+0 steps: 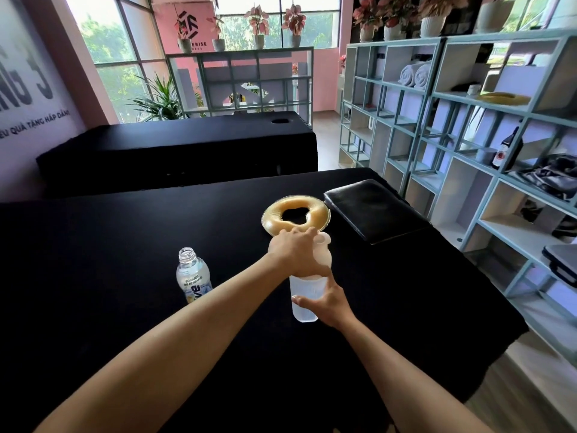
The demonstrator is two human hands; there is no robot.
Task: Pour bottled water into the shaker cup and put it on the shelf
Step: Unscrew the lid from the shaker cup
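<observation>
Head view: both hands (296,251) on shaker cup (304,303)

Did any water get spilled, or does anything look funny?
No spill shows on the black table. The water bottle stands upright with its cap off. Both hands hold the shaker cup: left hand on the lid, right hand around the body.

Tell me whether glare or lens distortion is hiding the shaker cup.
Head view: backlit windows blown out, no glare on the shaker cup; wide-angle bends the shelf lines; the left hand covers the lid, the right hand grips the body.
</observation>
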